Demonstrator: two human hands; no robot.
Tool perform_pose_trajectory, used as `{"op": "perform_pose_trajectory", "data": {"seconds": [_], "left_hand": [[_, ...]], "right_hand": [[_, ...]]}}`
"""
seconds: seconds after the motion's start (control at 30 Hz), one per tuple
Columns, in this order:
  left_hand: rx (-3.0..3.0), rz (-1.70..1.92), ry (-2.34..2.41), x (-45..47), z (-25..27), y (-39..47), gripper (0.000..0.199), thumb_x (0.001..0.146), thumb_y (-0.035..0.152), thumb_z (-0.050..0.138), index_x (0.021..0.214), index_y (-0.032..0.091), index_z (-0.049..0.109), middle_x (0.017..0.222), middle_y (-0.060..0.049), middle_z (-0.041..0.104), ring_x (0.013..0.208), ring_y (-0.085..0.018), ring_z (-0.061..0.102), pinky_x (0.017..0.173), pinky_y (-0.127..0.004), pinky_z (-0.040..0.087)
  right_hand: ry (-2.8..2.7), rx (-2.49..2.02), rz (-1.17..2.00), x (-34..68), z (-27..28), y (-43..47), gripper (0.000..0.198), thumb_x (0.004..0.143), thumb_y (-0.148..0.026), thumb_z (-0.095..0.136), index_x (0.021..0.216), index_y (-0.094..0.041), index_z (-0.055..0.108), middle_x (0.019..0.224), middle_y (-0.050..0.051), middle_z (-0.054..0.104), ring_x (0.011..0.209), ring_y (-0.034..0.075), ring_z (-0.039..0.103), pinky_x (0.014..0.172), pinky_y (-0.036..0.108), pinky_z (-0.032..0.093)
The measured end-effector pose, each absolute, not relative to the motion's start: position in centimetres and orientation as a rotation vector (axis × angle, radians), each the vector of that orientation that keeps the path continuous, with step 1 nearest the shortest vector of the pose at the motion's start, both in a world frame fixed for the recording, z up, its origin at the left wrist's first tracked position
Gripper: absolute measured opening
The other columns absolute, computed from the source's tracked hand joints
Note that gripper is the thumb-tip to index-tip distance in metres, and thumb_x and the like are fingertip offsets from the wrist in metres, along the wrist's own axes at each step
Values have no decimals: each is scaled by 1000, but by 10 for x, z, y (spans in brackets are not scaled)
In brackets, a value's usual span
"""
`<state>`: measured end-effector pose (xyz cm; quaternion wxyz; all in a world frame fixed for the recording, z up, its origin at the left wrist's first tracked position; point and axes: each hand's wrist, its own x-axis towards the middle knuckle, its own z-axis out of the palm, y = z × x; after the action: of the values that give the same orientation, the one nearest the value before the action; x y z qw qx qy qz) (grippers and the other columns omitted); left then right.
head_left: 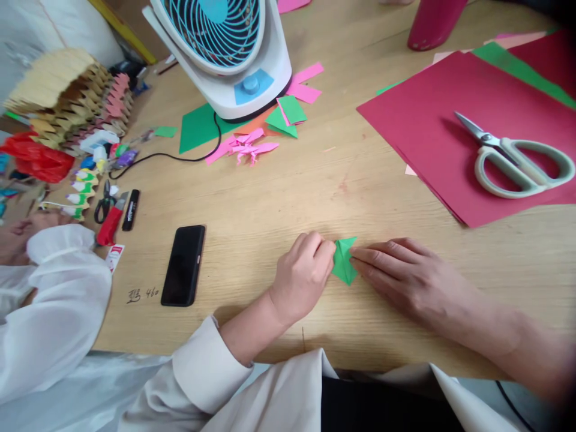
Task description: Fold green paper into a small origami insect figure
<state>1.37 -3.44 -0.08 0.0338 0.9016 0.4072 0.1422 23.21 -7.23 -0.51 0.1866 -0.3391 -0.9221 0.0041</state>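
Note:
A small piece of folded green paper (pixel 345 261) lies on the wooden table in front of me, with crease lines and pointed corners. My left hand (pixel 302 273) has its fingers curled and pinches the paper's left edge. From the right, my right hand (pixel 400 270) lies with fingers stretched out, its fingertips touching the paper's right edge; its thumb is hidden.
A black phone (pixel 183 265) lies left of my hands. Scissors (pixel 517 156) rest on red paper sheets (pixel 423 114) at the right. Behind stand a fan (pixel 234 54) and pink folded paper (pixel 252 147). A co-worker's white sleeve (pixel 63 288) is at the left.

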Motion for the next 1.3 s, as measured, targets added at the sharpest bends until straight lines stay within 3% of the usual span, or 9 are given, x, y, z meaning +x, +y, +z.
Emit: {"op": "perform_pose_trajectory", "data": {"seconds": [0.17, 0.4, 0.7, 1.1, 1.3], "left_hand": [[2828, 524, 1069, 7, -3, -33, 13, 97, 16, 49, 95, 15, 62, 87, -5, 63, 82, -17, 58, 73, -30, 52], [2740, 609, 896, 0, -6, -30, 20, 97, 14, 47, 112, 13, 60, 101, -10, 65, 91, -18, 61, 81, -33, 56], [2767, 658, 737, -4, -7, -27, 28, 92, 10, 55, 119, 9, 59, 102, -12, 67, 92, -20, 65, 82, -35, 59], [2890, 520, 632, -5, 2, -19, 19, 96, 17, 51, 111, 10, 61, 97, -11, 69, 87, -20, 66, 76, -36, 58], [2917, 510, 528, -9, -1, -14, 24, 93, 16, 58, 114, 5, 61, 100, -13, 70, 87, -21, 64, 76, -36, 58]], "right_hand": [[-2634, -969, -5, 234, -5, -74, 40, 97, -11, 39, 133, -7, 57, 128, 15, 65, 110, 28, 60, 87, 44, 49], [-2626, -977, -44, 236, -8, -75, 38, 99, -10, 39, 132, -8, 57, 131, 14, 64, 117, 28, 58, 92, 45, 47], [-2642, -983, 61, 241, -12, -75, 41, 98, -15, 39, 136, -8, 56, 140, 15, 59, 123, 32, 55, 97, 48, 45], [-2597, -993, 74, 241, -17, -76, 39, 101, -14, 36, 132, -9, 58, 140, 16, 58, 122, 30, 56, 94, 48, 46], [-2623, -1020, 116, 244, -17, -77, 38, 102, -16, 36, 134, -12, 56, 144, 13, 55, 123, 30, 54, 98, 48, 44]]}}
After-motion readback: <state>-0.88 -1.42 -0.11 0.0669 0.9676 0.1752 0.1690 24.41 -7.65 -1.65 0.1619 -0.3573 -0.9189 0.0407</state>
